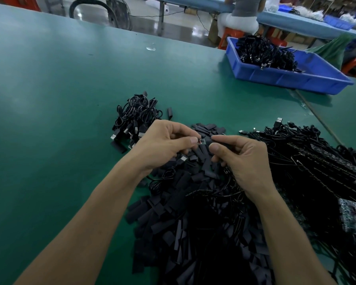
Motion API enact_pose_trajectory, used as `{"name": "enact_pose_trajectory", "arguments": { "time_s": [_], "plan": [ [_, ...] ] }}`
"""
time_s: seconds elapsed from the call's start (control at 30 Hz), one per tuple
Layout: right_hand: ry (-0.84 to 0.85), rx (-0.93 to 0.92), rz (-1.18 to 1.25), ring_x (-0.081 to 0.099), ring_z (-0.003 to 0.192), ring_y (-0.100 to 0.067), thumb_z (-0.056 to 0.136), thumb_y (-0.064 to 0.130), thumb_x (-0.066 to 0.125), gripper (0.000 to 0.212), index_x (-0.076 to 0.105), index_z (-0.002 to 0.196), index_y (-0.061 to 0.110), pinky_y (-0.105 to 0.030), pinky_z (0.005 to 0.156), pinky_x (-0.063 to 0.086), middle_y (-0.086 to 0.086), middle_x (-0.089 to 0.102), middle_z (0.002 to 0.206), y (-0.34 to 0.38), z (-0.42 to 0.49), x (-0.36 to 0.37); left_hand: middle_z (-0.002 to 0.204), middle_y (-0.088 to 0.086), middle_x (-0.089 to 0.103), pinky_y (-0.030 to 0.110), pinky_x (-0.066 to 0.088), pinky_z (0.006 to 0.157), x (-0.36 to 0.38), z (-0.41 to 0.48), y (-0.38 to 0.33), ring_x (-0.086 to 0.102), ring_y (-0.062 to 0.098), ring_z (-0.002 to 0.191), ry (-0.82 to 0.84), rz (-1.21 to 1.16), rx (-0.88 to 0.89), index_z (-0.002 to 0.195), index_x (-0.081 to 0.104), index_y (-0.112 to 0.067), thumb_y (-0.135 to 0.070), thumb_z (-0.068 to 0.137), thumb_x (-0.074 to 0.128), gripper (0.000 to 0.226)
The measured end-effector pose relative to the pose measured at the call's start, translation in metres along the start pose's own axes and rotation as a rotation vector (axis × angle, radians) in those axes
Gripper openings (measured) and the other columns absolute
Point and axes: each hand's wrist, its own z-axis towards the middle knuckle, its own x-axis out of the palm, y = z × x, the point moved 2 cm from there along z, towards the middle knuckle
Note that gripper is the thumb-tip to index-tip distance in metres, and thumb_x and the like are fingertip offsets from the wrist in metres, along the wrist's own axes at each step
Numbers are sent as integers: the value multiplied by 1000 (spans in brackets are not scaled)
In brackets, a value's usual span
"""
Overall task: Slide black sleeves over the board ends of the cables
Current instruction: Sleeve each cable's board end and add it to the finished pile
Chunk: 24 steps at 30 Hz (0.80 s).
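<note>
Heaped black sleeves (183, 233) lie nearest, on the green table (49, 99). Above this heap, I read the left hand (162, 145) pinching a cable's board end (201, 141). The right hand (243, 159) pinches a single sleeve (217, 140) at the board's tip. Coiled cables (136, 118) sit beyond the heap, and a blue bin (286, 79) stands far right of it.

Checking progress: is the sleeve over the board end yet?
Not yet: the board end, pinched by the left hand, shows bare; the right hand holds the sleeve beside it.
</note>
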Motion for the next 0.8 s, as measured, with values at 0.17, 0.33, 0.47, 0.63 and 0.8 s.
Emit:
{"name": "enact_pose_trajectory", "arguments": {
  "time_s": [0.17, 0.33, 0.47, 0.63, 0.8],
  "plan": [
    [86, -6, -10, 68, 59, -9, 71, 29, 79, 25, 75, 95, 22, -15, 58, 50, -2, 75, 70, 2, 1, 2, 69, -1, 73, 11, 48, 59, 3, -1, 2, 64, 3, 61, 34, 16, -2, 92, 77, -16, -8, 88, 75, 9],
    [46, -66, -26, 69, 59, -9, 80, 15, 78, 14, 75, 93, 20, -16, 61, 51, -1, 74, 68, 1, 0, 2, 74, 2, 77, 15, 49, 54, -1, -1, 4, 67, 7, 61, -18, 78, -27, 85, 74, -19, -30, 81, 83, 15],
    [13, -87, -47, 69, 60, -12, 84, 12, 76, 11, 76, 93, 20, -19, 61, 52, -4, 74, 67, 0, -3, 0, 70, 3, 76, 21, 52, 56, -1, -1, 5, 66, 9, 58, -30, 129, -61, 77, 75, -15, -39, 77, 84, 25],
    [26, -87, -22, 69, 59, -10, 82, 10, 78, 16, 75, 92, 22, -16, 59, 52, 1, 74, 67, 1, -2, 3, 69, 5, 76, 16, 51, 56, 1, -1, 5, 67, 10, 57, -14, 63, -42, 76, 76, -12, -25, 80, 84, 16],
    [17, -101, -37, 70, 61, -10, 85, 8, 77, 17, 75, 94, 22, -17, 63, 53, 1, 74, 69, 0, -2, 2, 69, 7, 75, 17, 52, 57, 2, -1, 4, 65, 11, 57, -4, 27, -51, 74, 75, -11, -15, 84, 80, 12]
  ]
}}
